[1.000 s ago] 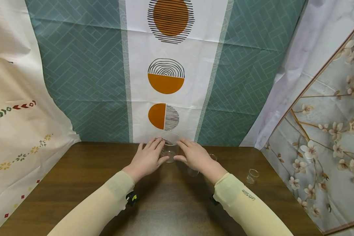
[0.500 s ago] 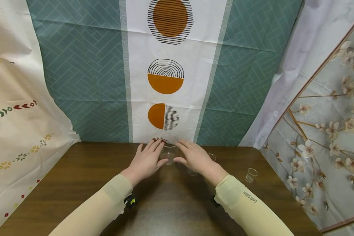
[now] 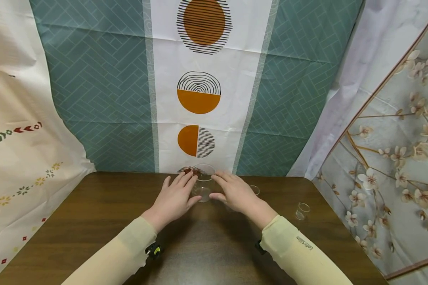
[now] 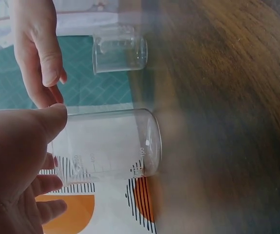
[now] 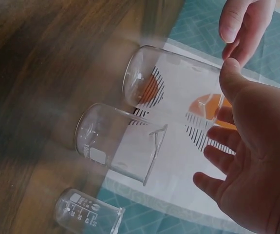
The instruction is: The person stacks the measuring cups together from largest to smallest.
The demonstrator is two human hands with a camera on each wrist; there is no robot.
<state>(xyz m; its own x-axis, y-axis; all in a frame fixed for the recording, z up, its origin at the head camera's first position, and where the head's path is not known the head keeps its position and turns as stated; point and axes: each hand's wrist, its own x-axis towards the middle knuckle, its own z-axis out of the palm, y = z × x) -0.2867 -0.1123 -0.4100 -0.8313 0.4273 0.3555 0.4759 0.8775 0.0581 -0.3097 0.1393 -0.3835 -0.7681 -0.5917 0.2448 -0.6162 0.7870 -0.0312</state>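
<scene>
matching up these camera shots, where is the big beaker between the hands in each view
Head: the big beaker is below centre, between the left hand and right hand.
Left wrist: the big beaker appears sideways, left of centre.
Right wrist: the big beaker appears tipped over, in the upper half.
Shared landmark: the orange-and-striped print on the cloth.

In the left wrist view, the left hand spans the mouth end of a large clear beaker, thumb on one side and fingertips on the other. Printed markings, including 400, run along its glass, and its rounded base faces the wood-grained bench. The right hand reaches in beyond, fingertips near that thumb. Farther back is a smaller beaker; behind are teal, white and orange patterned hangings.
</scene>
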